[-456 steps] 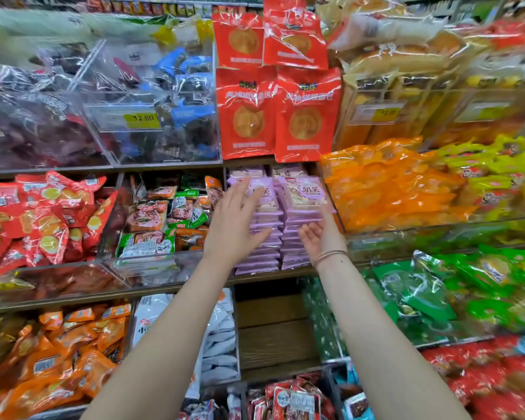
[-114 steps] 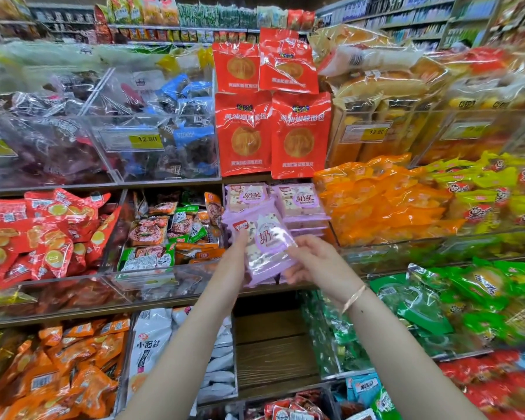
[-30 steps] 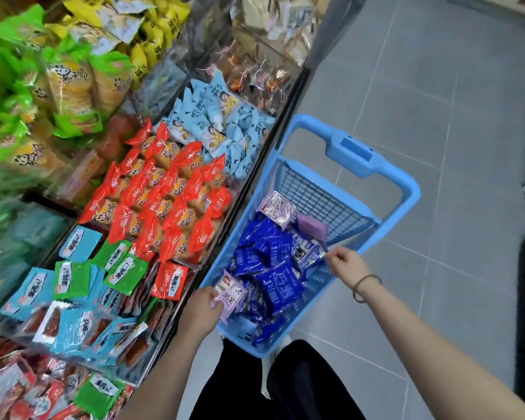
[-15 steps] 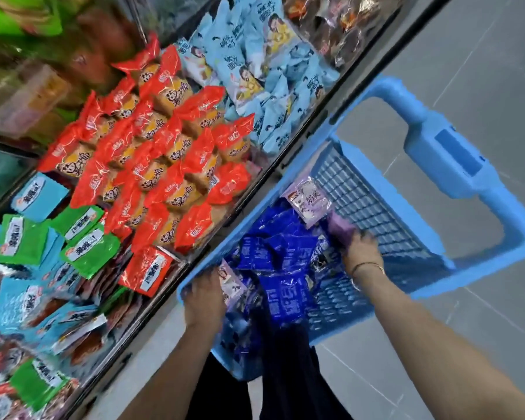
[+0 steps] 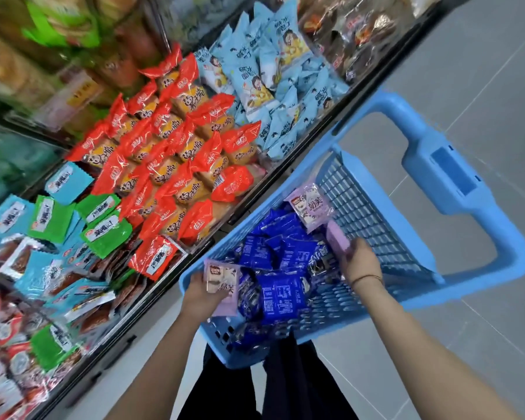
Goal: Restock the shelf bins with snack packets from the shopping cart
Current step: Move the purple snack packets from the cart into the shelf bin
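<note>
A blue plastic shopping cart [image 5: 455, 177] stands on the floor below me, holding several dark blue snack packets [image 5: 281, 294] and pale purple ones. My left hand [image 5: 199, 294] grips a purple packet [image 5: 222, 286] at the cart's near left corner. My right hand [image 5: 361, 262] is inside the cart, and its fingers hold another purple packet [image 5: 338, 241]. A third purple packet [image 5: 309, 206] leans against the cart's far wall.
Low shelf bins run along the left: red bread packets [image 5: 176, 153], light blue packets [image 5: 273, 77], green and blue flat packets [image 5: 73, 219]. Grey tiled floor [image 5: 482, 71] lies to the right. My dark trousers [image 5: 285, 386] show below the cart.
I turned from the shelf down to the cart. Over the last second both hands reached in, and each now holds a purple packet; the left one has lifted its packet slightly.
</note>
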